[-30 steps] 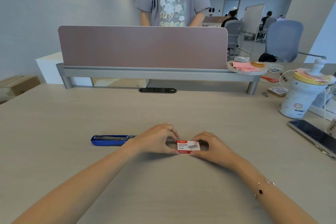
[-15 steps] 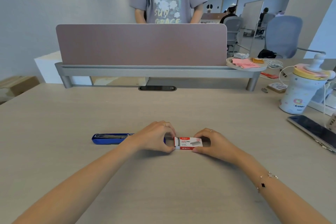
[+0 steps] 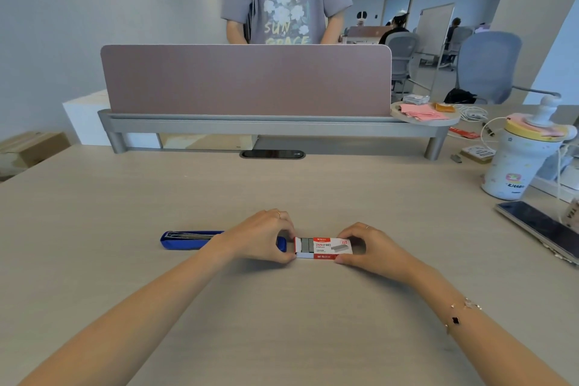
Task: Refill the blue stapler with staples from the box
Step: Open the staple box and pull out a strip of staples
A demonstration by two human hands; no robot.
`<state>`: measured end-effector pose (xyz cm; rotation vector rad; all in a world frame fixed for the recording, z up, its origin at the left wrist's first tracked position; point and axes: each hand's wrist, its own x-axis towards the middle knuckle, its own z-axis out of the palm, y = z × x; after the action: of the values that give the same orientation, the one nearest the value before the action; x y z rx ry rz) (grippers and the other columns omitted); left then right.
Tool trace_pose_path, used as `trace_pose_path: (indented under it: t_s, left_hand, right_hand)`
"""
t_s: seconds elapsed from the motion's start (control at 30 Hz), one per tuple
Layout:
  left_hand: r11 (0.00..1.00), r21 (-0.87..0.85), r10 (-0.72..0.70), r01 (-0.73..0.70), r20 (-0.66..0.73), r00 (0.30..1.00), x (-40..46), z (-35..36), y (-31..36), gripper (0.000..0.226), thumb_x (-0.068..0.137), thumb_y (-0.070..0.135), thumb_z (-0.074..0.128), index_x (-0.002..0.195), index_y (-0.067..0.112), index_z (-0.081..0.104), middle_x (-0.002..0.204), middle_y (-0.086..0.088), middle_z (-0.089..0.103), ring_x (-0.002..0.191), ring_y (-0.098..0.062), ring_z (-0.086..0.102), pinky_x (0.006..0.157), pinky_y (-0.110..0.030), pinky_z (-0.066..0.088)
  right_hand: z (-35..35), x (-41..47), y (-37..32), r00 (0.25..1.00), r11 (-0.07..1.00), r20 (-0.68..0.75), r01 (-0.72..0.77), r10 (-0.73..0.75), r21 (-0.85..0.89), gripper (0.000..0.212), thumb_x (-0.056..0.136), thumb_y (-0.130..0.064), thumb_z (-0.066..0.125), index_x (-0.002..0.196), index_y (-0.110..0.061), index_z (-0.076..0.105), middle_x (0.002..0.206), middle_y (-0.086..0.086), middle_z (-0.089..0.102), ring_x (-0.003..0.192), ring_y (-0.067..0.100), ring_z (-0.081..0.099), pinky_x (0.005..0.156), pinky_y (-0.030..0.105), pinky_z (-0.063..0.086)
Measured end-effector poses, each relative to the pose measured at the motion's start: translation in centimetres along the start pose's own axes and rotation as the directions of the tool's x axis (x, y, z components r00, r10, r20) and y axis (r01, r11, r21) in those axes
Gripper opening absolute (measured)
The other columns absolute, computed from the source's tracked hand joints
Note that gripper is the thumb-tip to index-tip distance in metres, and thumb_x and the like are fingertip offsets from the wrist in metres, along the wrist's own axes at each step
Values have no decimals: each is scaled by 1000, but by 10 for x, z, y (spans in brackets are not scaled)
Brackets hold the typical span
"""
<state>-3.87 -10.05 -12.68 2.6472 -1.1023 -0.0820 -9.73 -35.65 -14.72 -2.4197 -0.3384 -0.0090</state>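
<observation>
A small red and white staple box lies on the desk between my hands. Its inner tray sticks out a little at the left end, and grey staples show in it. My left hand pinches that tray end with thumb and fingertips. My right hand grips the box's right end. The blue stapler lies flat on the desk to the left, opened out with its metal channel facing up; my left hand hides its middle part.
A pink divider on a grey shelf crosses the desk's back, and a person stands behind it. At the right stand a white drink cup with cables, and a dark phone lies near the desk's edge.
The box's inner tray has slid out to the left, and the grey staples have come into sight. Both hands have stayed on the box.
</observation>
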Motion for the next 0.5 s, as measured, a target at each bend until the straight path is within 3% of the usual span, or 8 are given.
trace_pose_path:
  t_s: [0.2, 0.37, 0.5]
  left_hand:
    - [1000, -15, -6, 6, 23, 1000, 0, -2, 2, 26, 75, 39, 64, 97, 25, 69, 96, 11, 60, 87, -8, 51, 74, -29, 49]
    - [1000, -21, -12, 12, 13, 1000, 0, -1, 2, 25, 75, 38, 65, 95, 25, 68, 95, 11, 60, 86, -8, 52, 75, -29, 49]
    - [999, -26, -30, 32, 62, 998, 3, -4, 3, 34, 76, 42, 65, 106, 28, 66, 103, 10, 58, 94, -8, 50, 79, -29, 49]
  right_hand:
    - [-1, 0, 1, 1000, 1000, 13, -7, 7, 4, 32, 72, -32, 77, 101, -26, 63, 105, -8, 61, 97, 3, 56, 87, 19, 46]
    - [0, 0, 4, 1000, 1000, 9, -19, 19, 9, 33, 72, -32, 76, 102, -27, 63, 105, -10, 60, 97, 0, 56, 81, 6, 41]
    - [0, 0, 5, 1000, 999, -2, -27, 27, 23, 32, 72, -34, 76, 100, -31, 62, 104, -12, 60, 97, -1, 57, 78, 0, 39]
